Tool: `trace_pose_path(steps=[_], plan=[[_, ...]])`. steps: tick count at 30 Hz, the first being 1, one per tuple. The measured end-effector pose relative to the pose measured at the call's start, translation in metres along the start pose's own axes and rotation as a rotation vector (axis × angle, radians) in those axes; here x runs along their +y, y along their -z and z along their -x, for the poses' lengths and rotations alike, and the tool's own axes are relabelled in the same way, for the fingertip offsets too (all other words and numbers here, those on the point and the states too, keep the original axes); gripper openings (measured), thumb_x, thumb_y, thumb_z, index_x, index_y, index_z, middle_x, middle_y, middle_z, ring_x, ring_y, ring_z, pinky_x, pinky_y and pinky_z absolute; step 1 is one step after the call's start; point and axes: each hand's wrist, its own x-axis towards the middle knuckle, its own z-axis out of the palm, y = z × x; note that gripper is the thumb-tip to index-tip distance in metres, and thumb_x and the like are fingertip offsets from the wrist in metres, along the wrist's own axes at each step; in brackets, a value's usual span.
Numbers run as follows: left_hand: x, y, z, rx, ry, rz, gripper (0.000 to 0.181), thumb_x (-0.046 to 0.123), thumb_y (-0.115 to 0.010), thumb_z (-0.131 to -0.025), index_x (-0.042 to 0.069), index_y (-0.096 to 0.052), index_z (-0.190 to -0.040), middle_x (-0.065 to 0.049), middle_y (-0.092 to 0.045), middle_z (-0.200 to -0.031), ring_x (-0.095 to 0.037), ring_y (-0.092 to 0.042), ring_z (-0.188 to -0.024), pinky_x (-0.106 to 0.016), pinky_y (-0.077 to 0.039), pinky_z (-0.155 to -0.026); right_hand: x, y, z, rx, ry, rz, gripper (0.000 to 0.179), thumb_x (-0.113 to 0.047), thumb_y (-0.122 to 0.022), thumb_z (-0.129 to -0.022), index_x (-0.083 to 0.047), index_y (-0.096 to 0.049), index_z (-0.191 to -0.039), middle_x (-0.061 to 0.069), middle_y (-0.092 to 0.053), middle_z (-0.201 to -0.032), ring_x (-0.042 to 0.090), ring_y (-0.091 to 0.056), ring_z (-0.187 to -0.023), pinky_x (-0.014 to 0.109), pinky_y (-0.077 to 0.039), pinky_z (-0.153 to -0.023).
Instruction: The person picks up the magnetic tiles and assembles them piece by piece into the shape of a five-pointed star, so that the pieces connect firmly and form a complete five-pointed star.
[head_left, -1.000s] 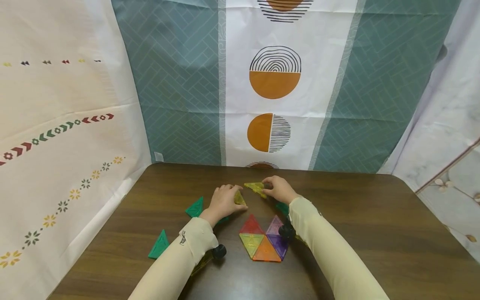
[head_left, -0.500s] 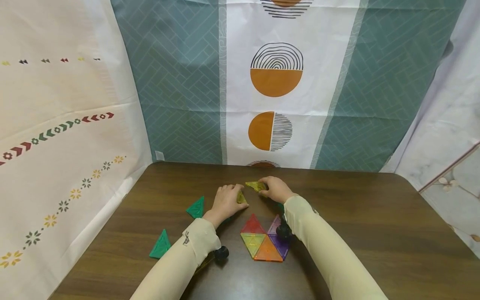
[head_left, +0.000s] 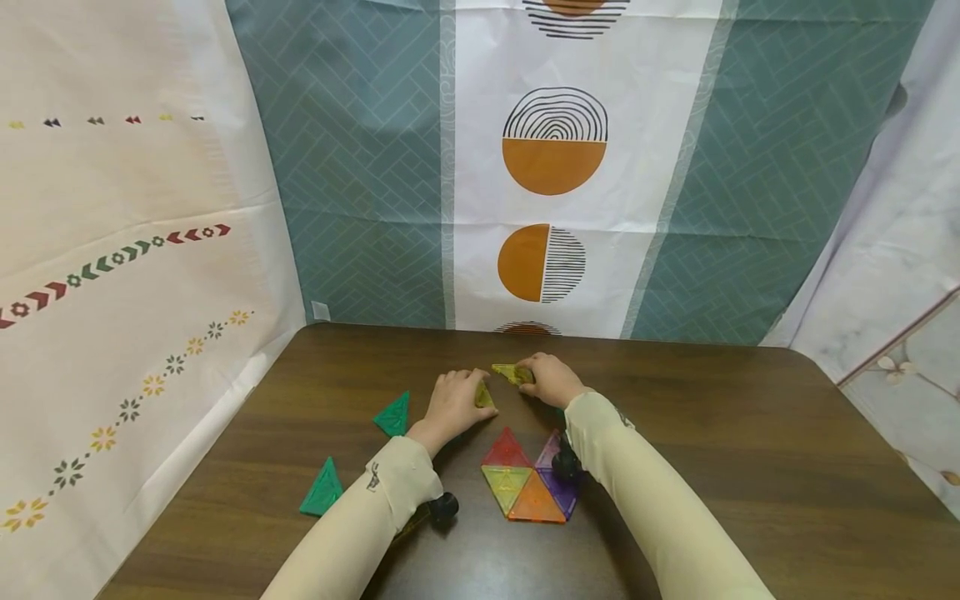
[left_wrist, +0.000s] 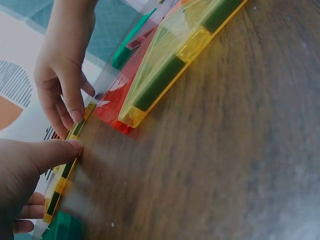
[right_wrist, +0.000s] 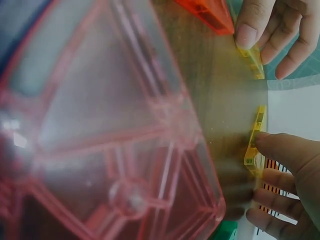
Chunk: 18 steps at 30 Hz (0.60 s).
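My left hand (head_left: 452, 403) pinches a yellow translucent triangle tile (head_left: 483, 397) between thumb and fingers, low over the table. Just to its right and farther back, my right hand (head_left: 553, 382) pinches another yellow triangle tile (head_left: 507, 372). A gap separates the two tiles. In the left wrist view the left thumb presses on the edge of its tile (left_wrist: 61, 186). In the right wrist view the right thumb lies on its tile (right_wrist: 253, 142). Nearer the person, red (head_left: 506, 450), yellow (head_left: 505, 486), orange (head_left: 536, 500), purple (head_left: 561, 493) and pinkish triangles lie edge to edge.
Two green triangle tiles (head_left: 393, 415) lie left on the brown wooden table (head_left: 712, 417). Another green piece is mostly hidden by the right sleeve, and a yellow edge shows under the left forearm. Black round knobs (head_left: 442, 507) sit at both wrists. Patterned cloths (head_left: 360, 167) hang behind.
My right hand has shifted slightly left and covers more of its yellow tile. The left hand has barely moved, still pinching its tile. The pieces on the table stay put.
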Motion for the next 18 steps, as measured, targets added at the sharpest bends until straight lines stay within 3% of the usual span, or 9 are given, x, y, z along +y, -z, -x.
trace_pose_path(steps=[9, 18], plan=[[0.003, 0.001, 0.004, 0.024, -0.023, 0.013, 0.054, 0.037, -0.078, -0.079, 0.011, -0.059, -0.123, -0.014, -0.064, -0.119, -0.033, -0.057, -0.111, -0.046, -0.041, -0.099, -0.009, 0.005, 0.004, -0.032, -0.018, 0.059, 0.032, -0.026, -0.065, -0.092, -0.011, -0.068, -0.12, 0.014, -0.062, -0.12, 0.031, -0.058, -0.113, 0.043, -0.048, -0.098], [0.006, 0.002, 0.005, -0.02, -0.008, 0.039, 0.058, 0.039, -0.078, -0.079, 0.013, -0.058, -0.127, -0.013, -0.063, -0.123, -0.032, -0.057, -0.114, -0.047, -0.039, -0.104, -0.012, 0.002, 0.007, -0.02, -0.041, 0.089, 0.029, -0.029, -0.066, -0.091, -0.013, -0.071, -0.114, 0.012, -0.063, -0.114, 0.03, -0.059, -0.109, 0.043, -0.051, -0.094]])
